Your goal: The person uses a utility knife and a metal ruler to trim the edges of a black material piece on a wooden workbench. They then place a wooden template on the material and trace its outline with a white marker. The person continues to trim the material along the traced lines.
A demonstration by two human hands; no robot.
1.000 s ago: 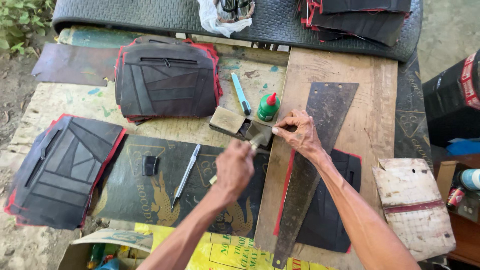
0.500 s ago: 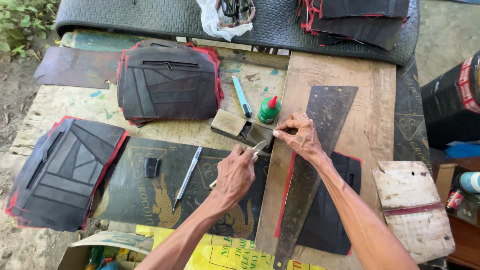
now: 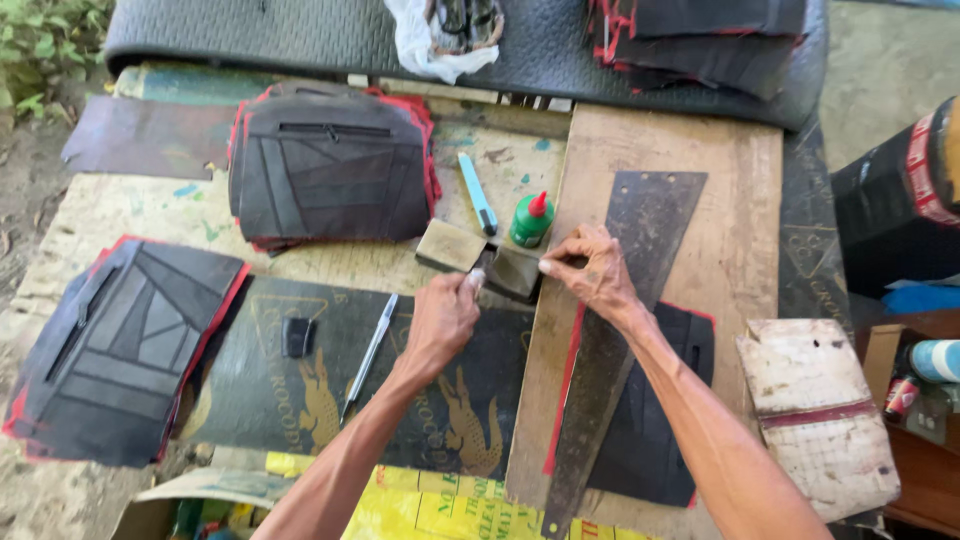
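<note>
We take the green glue bottle (image 3: 531, 220) with its red tip as our landmark. Just left of it lies a light blue pen-like tool (image 3: 478, 193). Further left sits a stack of black bag panels edged in red (image 3: 330, 170). Well down and left of the bottle, we see a second panel stack (image 3: 120, 350) and a slim silver tool (image 3: 369, 355) on a dark sheet. Far above the bottle we find white plastic (image 3: 425, 45); lower right, a worn white block (image 3: 815, 410).
</note>
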